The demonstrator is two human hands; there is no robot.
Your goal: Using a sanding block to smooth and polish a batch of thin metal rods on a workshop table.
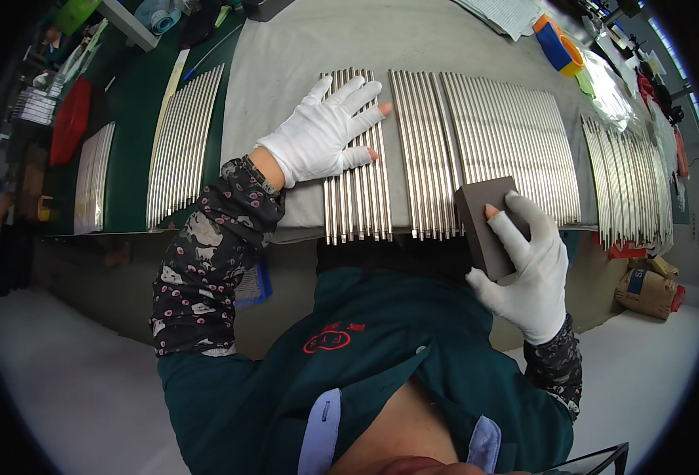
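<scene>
My left hand [318,134], in a white glove with some fingertips bare, lies with spread fingers on a narrow group of shiny metal rods [357,210]. Gripped in my white-gloved right hand [531,273] is a dark grey-brown rectangular block [476,229], which looks like a sanding block. It is tilted at the near table edge, by the near ends of a second rod group [422,158] and a wider third one [512,131]. Whether the block touches the rods I cannot tell. All these rods lie side by side, pointing away from me.
More rods [626,182] lie at the right end of the grey-covered table [286,59]. Leftward, on a green surface, are two further rod groups [184,142] [94,180] and a red object [72,119]. An orange-and-blue tape dispenser [559,49] stands far right, near papers [504,14].
</scene>
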